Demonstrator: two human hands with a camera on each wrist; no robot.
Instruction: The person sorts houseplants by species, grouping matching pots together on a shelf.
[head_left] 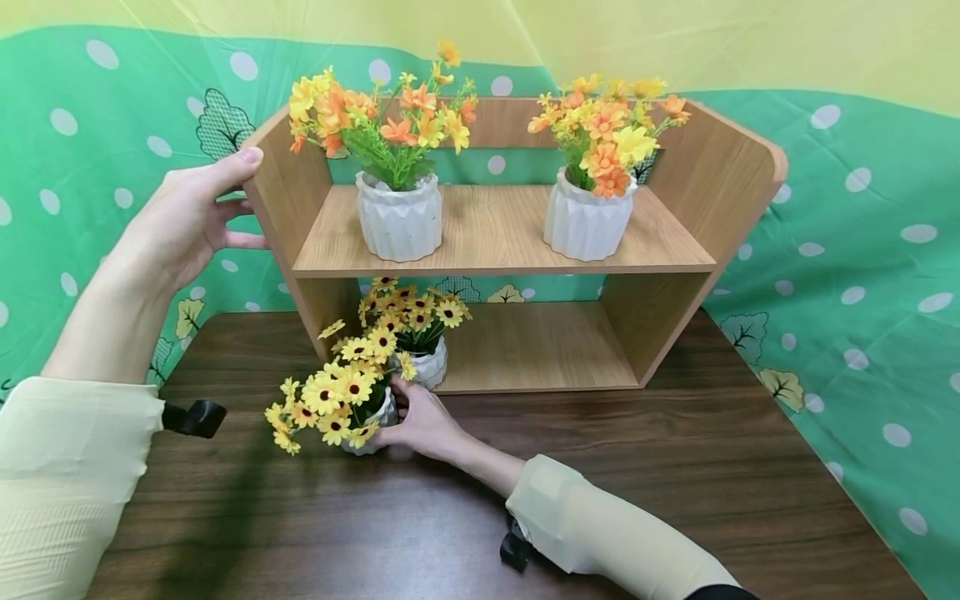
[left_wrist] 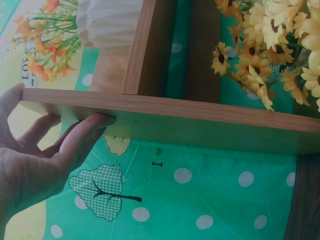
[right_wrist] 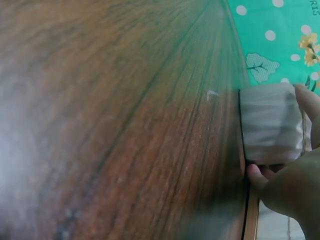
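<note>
My left hand holds the left side panel of a two-tier wooden shelf. In the left wrist view, its thumb lies on the panel's edge and its fingertips press the outer face. Low at the shelf's front left, my right hand grips a white ribbed pot of yellow dark-centred flowers. The pot stands upright in front of the shelf, mostly hidden by its blooms in the head view. Right behind it, on the lower tier, is a second pot of similar yellow flowers.
Two white pots with orange and yellow flowers stand on the upper tier, one left and one right. Under the shelf is a dark wooden table. A green dotted cloth hangs behind and at the sides.
</note>
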